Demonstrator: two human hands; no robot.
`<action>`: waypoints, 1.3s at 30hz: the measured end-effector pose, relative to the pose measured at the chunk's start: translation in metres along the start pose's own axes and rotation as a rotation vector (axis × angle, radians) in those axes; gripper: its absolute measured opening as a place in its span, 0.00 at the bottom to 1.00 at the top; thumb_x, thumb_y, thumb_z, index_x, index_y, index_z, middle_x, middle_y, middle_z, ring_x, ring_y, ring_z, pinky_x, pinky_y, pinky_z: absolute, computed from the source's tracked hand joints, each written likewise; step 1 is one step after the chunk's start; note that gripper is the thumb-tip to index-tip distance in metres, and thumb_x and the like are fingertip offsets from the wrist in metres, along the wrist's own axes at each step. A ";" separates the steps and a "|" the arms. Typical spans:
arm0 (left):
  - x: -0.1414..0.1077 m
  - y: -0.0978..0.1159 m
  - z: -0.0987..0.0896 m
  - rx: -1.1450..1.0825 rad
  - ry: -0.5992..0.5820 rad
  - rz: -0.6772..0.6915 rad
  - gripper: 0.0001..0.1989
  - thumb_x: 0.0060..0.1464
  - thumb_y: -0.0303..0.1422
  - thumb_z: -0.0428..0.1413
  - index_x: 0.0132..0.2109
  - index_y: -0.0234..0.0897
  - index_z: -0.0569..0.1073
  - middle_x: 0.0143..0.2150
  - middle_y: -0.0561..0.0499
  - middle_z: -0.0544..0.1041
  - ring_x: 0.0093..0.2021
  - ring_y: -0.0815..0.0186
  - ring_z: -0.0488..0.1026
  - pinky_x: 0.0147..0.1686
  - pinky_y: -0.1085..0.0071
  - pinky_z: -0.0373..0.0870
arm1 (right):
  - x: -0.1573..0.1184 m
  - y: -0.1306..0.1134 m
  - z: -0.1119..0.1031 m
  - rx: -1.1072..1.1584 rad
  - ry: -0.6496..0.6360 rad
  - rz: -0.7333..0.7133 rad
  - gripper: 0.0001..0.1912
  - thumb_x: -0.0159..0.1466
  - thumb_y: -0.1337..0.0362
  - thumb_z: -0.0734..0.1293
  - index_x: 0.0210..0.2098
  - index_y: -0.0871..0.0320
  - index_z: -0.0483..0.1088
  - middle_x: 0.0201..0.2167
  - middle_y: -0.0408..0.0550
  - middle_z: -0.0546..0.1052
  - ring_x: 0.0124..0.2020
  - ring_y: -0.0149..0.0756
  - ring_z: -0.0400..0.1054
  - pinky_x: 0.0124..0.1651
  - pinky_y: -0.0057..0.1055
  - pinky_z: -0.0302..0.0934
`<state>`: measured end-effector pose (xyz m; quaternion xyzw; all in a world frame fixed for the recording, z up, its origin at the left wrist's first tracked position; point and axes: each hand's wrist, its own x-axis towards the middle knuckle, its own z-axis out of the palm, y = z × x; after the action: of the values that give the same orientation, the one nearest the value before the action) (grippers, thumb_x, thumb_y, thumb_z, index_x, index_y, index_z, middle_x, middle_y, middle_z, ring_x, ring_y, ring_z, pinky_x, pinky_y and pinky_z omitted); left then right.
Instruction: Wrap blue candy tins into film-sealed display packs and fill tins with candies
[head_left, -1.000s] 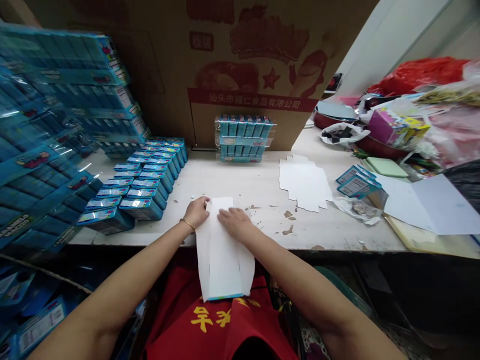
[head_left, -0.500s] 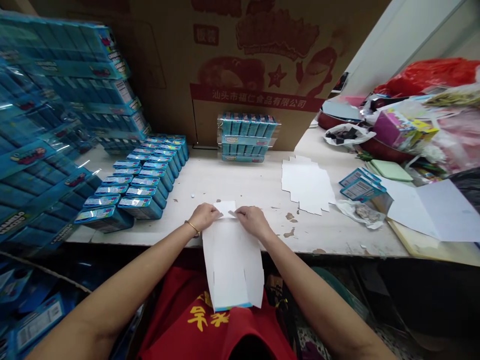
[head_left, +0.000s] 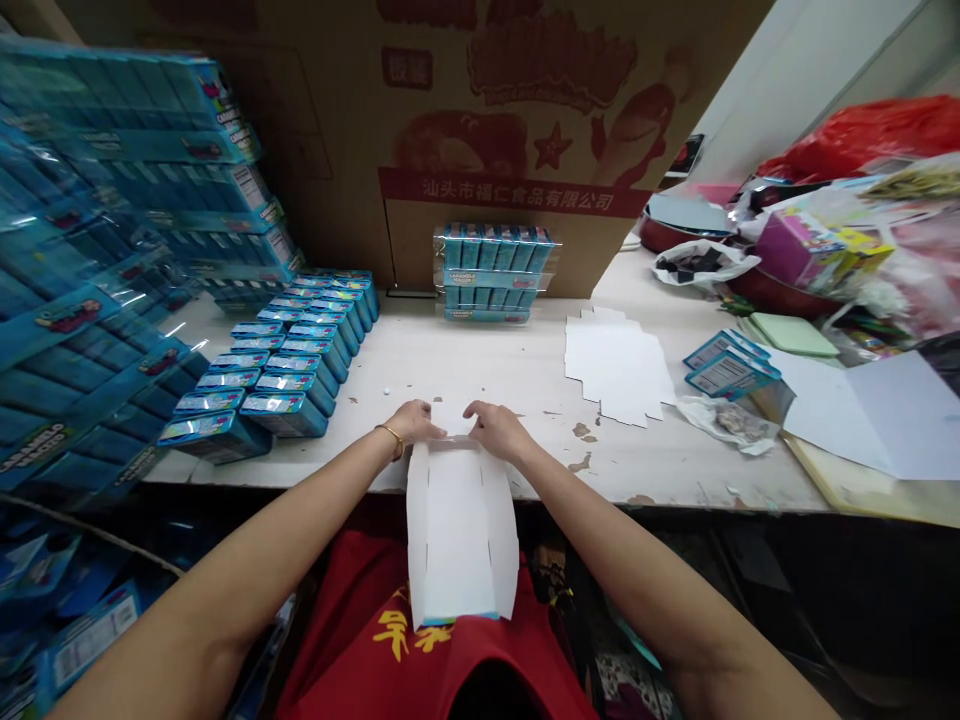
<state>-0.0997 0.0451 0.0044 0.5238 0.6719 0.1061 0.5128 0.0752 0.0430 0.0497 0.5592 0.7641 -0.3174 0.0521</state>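
Note:
A white card blank (head_left: pixel 456 530) hangs over the table's front edge, its long sides bent up and a strip of blue showing at the near end. At its far left corner, my left hand (head_left: pixel 418 421) pinches the card between thumb and fingers. My right hand (head_left: pixel 495 428) grips the far right corner, with the index finger stretched forward. A flat stack of white cut card (head_left: pixel 616 366) lies on the table to the right of my hands.
Two rows of blue boxes (head_left: pixel 289 385) stand at the left, beside tall wrapped stacks (head_left: pixel 180 170). A large brown carton (head_left: pixel 517 120) rises behind a small wrapped pack (head_left: pixel 495 272). Two blue boxes (head_left: pixel 731 368), crumpled paper (head_left: pixel 727 422) and bags (head_left: pixel 892 140) are at the right.
The card's long sides have bent further upward and its far end has folded up. Both hands have shifted slightly, and the right index finger has stretched out.

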 end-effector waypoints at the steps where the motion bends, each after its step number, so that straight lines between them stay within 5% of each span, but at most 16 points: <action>1: 0.000 0.000 0.000 0.004 -0.006 0.007 0.16 0.33 0.31 0.61 0.34 0.32 0.71 0.28 0.52 0.73 0.28 0.67 0.70 0.26 0.75 0.63 | -0.001 0.000 0.000 0.036 0.024 0.026 0.22 0.54 0.70 0.61 0.49 0.54 0.61 0.34 0.43 0.73 0.36 0.32 0.65 0.36 0.26 0.55; 3: -0.001 0.001 0.000 0.017 -0.009 0.029 0.13 0.32 0.31 0.61 0.30 0.33 0.71 0.24 0.53 0.72 0.27 0.67 0.69 0.25 0.74 0.63 | -0.003 0.000 0.000 0.092 0.086 0.105 0.32 0.53 0.69 0.64 0.56 0.56 0.53 0.42 0.47 0.71 0.39 0.33 0.65 0.36 0.26 0.56; 5: -0.003 0.003 -0.001 0.035 0.004 0.052 0.12 0.30 0.31 0.62 0.27 0.33 0.72 0.22 0.54 0.71 0.26 0.66 0.69 0.25 0.74 0.62 | -0.003 -0.001 0.000 0.094 0.105 0.154 0.30 0.52 0.68 0.64 0.54 0.57 0.55 0.47 0.51 0.68 0.40 0.34 0.64 0.36 0.26 0.56; 8: -0.009 0.003 -0.001 0.030 0.023 0.085 0.14 0.33 0.38 0.61 0.27 0.33 0.73 0.23 0.52 0.71 0.28 0.64 0.69 0.26 0.73 0.62 | -0.002 -0.003 -0.003 0.077 0.021 0.131 0.12 0.56 0.63 0.62 0.38 0.59 0.69 0.37 0.49 0.72 0.36 0.34 0.65 0.34 0.26 0.56; 10: -0.015 0.003 0.000 -0.005 0.027 0.100 0.17 0.40 0.44 0.55 0.31 0.34 0.74 0.26 0.51 0.74 0.30 0.65 0.70 0.27 0.73 0.63 | -0.002 -0.002 -0.009 0.112 -0.051 0.126 0.16 0.59 0.56 0.58 0.30 0.59 0.72 0.31 0.49 0.74 0.33 0.35 0.66 0.32 0.26 0.56; 13: -0.023 0.002 0.001 -0.044 0.027 0.106 0.22 0.49 0.46 0.44 0.37 0.33 0.74 0.33 0.49 0.76 0.32 0.66 0.71 0.28 0.74 0.64 | 0.001 0.001 -0.019 0.189 -0.183 0.140 0.23 0.61 0.50 0.54 0.34 0.60 0.73 0.31 0.49 0.75 0.31 0.33 0.67 0.29 0.25 0.57; 18: -0.029 0.004 0.002 0.065 0.015 0.126 0.15 0.45 0.38 0.50 0.30 0.33 0.76 0.29 0.49 0.76 0.33 0.63 0.71 0.31 0.72 0.64 | 0.020 -0.011 -0.021 -0.228 -0.406 -0.088 0.15 0.52 0.57 0.66 0.38 0.55 0.73 0.32 0.47 0.76 0.33 0.35 0.69 0.31 0.25 0.60; 25: -0.029 0.008 0.001 0.209 0.007 0.136 0.12 0.42 0.33 0.52 0.35 0.34 0.76 0.31 0.48 0.77 0.36 0.60 0.71 0.36 0.70 0.65 | 0.037 -0.045 0.007 -0.383 -0.278 -0.153 0.12 0.52 0.68 0.65 0.37 0.59 0.72 0.42 0.55 0.74 0.46 0.44 0.66 0.47 0.38 0.58; 28: -0.054 0.015 -0.001 0.236 0.094 0.230 0.23 0.45 0.36 0.53 0.50 0.33 0.68 0.44 0.44 0.74 0.44 0.58 0.70 0.43 0.66 0.65 | 0.037 -0.026 -0.003 -0.371 -0.246 -0.051 0.13 0.50 0.72 0.66 0.37 0.61 0.72 0.42 0.57 0.74 0.45 0.46 0.67 0.47 0.38 0.59; 30: -0.084 0.020 0.002 0.287 0.246 0.437 0.29 0.48 0.38 0.52 0.57 0.34 0.59 0.53 0.42 0.68 0.52 0.56 0.64 0.50 0.62 0.62 | 0.033 -0.001 -0.017 -0.355 -0.211 0.076 0.15 0.49 0.73 0.65 0.37 0.65 0.71 0.40 0.62 0.73 0.43 0.48 0.68 0.42 0.38 0.62; 32: -0.114 0.020 0.012 0.362 0.329 0.675 0.27 0.52 0.37 0.49 0.59 0.39 0.56 0.56 0.43 0.65 0.56 0.57 0.61 0.54 0.59 0.58 | 0.026 0.028 -0.029 -0.326 -0.169 0.215 0.16 0.50 0.73 0.65 0.39 0.68 0.70 0.39 0.65 0.73 0.40 0.50 0.69 0.37 0.37 0.63; 34: -0.132 0.013 0.027 0.462 0.290 0.799 0.25 0.55 0.37 0.46 0.59 0.41 0.56 0.56 0.44 0.64 0.56 0.58 0.60 0.55 0.59 0.57 | 0.016 0.053 -0.034 -0.275 -0.145 0.339 0.15 0.51 0.73 0.63 0.39 0.69 0.70 0.35 0.65 0.74 0.35 0.48 0.71 0.33 0.35 0.64; 39: -0.105 -0.013 0.056 0.710 0.324 0.804 0.24 0.56 0.34 0.46 0.60 0.35 0.55 0.57 0.39 0.63 0.57 0.53 0.59 0.55 0.54 0.52 | -0.006 0.074 -0.033 -0.098 -0.179 0.524 0.10 0.56 0.70 0.60 0.35 0.68 0.70 0.25 0.56 0.74 0.20 0.37 0.69 0.25 0.30 0.62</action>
<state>-0.0704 -0.0676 0.0311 0.8563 0.4839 0.1397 0.1141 0.1525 0.0686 0.0464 0.7042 0.6003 -0.3039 0.2267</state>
